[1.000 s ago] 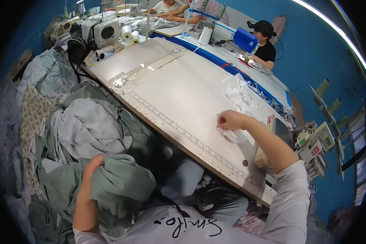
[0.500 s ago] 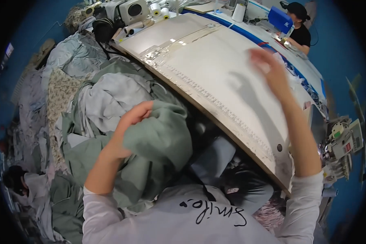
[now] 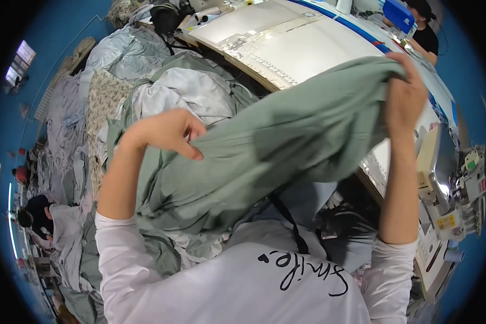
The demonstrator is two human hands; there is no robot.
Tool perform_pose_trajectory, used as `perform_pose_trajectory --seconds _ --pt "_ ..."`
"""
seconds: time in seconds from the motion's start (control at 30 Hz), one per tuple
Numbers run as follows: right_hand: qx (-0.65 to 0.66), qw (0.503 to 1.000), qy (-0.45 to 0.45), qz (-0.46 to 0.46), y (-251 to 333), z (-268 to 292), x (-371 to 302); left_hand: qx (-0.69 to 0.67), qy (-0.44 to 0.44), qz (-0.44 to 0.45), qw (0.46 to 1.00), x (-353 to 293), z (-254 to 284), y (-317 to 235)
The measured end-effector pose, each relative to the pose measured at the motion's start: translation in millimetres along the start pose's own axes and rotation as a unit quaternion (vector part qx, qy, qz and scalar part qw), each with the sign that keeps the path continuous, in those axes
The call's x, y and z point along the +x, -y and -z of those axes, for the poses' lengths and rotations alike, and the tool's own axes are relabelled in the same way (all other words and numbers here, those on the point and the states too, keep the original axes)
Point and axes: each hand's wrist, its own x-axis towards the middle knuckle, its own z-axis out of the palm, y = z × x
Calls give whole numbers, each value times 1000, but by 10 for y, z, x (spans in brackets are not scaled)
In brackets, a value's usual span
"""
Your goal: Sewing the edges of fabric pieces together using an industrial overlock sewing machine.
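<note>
A wide piece of sage-green fabric [image 3: 286, 135] stretches slantwise across the middle, one end raised at the right and the rest trailing down to the left. My right hand [image 3: 407, 100] grips its upper right edge, fingers closed over the cloth above the white worktable [image 3: 264, 38]. Close to the fabric's left part is my left hand [image 3: 167, 132], thumb and fingers apart, with no cloth visibly pinched in it. Light grey cloth [image 3: 183, 89] lies bunched just beyond that hand, on more green fabric.
Heaped garments and a floral cloth [image 3: 105, 97] fill the left side. At the right stands a sewing machine [image 3: 464, 194]. A co-worker in black [image 3: 425, 40] sits across the table beside a blue machine head [image 3: 398, 15]. Another person [image 3: 36, 213] is at the far left.
My right hand has come down from over the table and taken hold of the green fabric, now spread out to the right. My left hand has let go of it and opened.
</note>
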Motion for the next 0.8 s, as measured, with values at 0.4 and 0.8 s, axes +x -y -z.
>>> perform_pose_trajectory --seconds 0.4,0.8 --pt "175 972 41 -152 -526 915 -73 97 -226 133 960 -184 -1660 1164" --pt "688 561 227 -401 -813 639 1092 17 -483 99 870 397 -1979 -30"
